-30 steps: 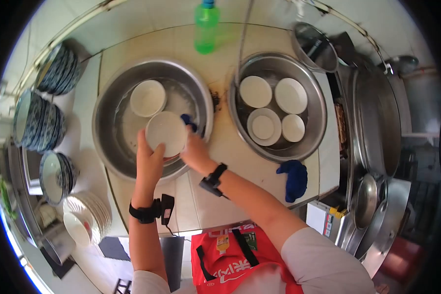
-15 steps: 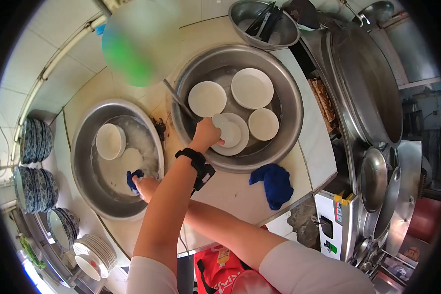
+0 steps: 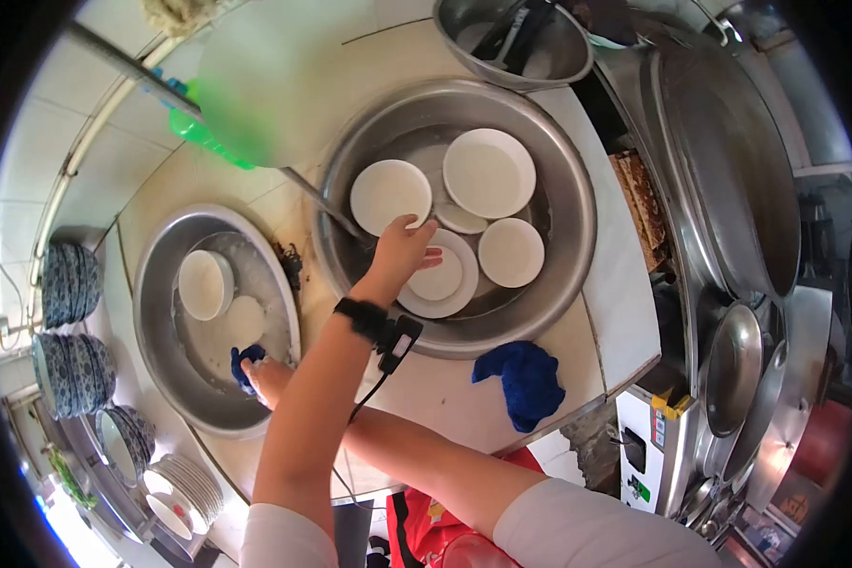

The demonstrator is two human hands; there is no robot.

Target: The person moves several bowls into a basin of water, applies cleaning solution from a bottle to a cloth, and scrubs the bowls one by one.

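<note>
My arms cross. My left hand, with a black band on its wrist, is in the right-hand metal basin. Its fingers are apart above a white plate that has a small white dish on it, with nothing held. A larger white bowl is just beyond the fingertips. My right hand reaches into the left-hand basin, gripping a dark blue cloth. Near it, a white bowl leans in cloudy water beside a round white dish.
Two more white bowls, one large and one small, sit in the right basin. Another blue cloth lies on the counter. Patterned bowls and plates are stacked at left. A metal bar crosses toward the right basin.
My left hand has let go of the small white dish, which now lies on the plate, and its fingers have spread. My right hand stays on the cloth. The view has shifted slightly.
</note>
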